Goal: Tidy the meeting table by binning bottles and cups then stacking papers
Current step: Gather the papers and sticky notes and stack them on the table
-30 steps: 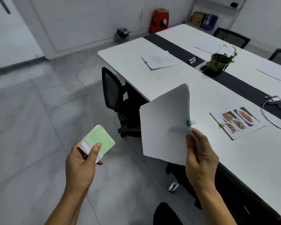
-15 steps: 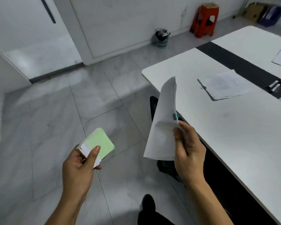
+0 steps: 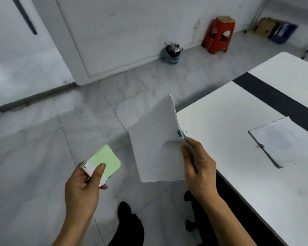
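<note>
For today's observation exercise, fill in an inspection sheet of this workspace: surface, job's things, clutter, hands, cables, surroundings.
Surface: white meeting table with a dark centre strip.
Job's things: clipped paper stack lying on the table; sheaf of white papers with a teal binder clip; green-topped notepad.
Clutter: nothing seen.
Hands: left hand grips the notepad; right hand pinches the sheaf.
Cables: nothing seen.
Surroundings: full wastebasket, red plastic stool, box with folders, tiled floor.
</note>
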`<state>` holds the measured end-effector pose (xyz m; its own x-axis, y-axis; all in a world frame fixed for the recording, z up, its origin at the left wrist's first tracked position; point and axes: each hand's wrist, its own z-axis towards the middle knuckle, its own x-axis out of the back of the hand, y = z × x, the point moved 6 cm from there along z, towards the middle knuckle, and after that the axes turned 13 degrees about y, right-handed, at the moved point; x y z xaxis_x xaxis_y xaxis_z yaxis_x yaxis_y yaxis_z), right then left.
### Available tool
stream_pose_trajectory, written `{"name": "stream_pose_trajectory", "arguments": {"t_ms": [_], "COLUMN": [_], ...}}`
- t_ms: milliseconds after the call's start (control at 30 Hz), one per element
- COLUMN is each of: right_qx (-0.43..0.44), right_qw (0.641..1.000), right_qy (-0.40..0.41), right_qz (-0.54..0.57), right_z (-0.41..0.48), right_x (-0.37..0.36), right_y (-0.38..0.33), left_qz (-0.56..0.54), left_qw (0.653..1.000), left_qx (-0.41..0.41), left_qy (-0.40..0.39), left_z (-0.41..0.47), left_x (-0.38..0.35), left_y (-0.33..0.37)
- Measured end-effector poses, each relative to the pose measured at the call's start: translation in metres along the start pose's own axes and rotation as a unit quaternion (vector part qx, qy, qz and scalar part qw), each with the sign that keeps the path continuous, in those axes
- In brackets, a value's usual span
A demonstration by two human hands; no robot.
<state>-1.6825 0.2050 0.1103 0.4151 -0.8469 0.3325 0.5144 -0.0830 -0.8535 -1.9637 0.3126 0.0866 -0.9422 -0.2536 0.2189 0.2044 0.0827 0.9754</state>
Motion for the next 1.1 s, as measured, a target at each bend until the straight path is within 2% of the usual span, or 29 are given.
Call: {"name": "stream_pose_trajectory", "arguments": {"t_ms": [67, 200, 367, 500, 600, 767, 900, 1100], "right_qx": [-0.012, -0.037, -0.087, -0.147, -0.195, -0.183, -0.164, -0.185], "right_qw": [0.999, 0.985, 0.954, 0.927, 0.918, 0.918, 0.927, 0.917], "right_qy": [0.028, 0.148, 0.272, 0.336, 0.342, 0.349, 0.331, 0.342], "right_qz": [-0.027, -0.083, -0.084, -0.076, -0.041, -0.054, -0.07, -0.096], "right_z": [0.03, 0.095, 0.142, 0.179, 0.225, 0.332, 0.404, 0.522], "right_x": [-0.022, -0.041, -0.047, -0.071, -0.1, -0.134, -0.148, -0.181], "right_y": [-0.004, -0.004, 0.02, 0.067, 0.092, 0.11, 0.122, 0.189], "left_qz": [0.006, 0.024, 0.033, 0.058, 0.075, 0.082, 0.066, 0.052], "left_qw": [0.998, 0.981, 0.953, 0.933, 0.922, 0.913, 0.918, 0.916], "left_qx": [-0.009, -0.06, -0.096, -0.109, -0.118, -0.154, -0.137, -0.096], "left_qy": [-0.054, -0.18, -0.286, -0.338, -0.361, -0.368, -0.366, -0.387], "left_z": [0.051, 0.146, 0.209, 0.241, 0.267, 0.325, 0.365, 0.414], "left_x": [-0.039, -0.135, -0.253, -0.34, -0.39, -0.474, -0.545, -0.699], "left_y": [0.016, 0.067, 0.103, 0.104, 0.116, 0.161, 0.172, 0.16]}}
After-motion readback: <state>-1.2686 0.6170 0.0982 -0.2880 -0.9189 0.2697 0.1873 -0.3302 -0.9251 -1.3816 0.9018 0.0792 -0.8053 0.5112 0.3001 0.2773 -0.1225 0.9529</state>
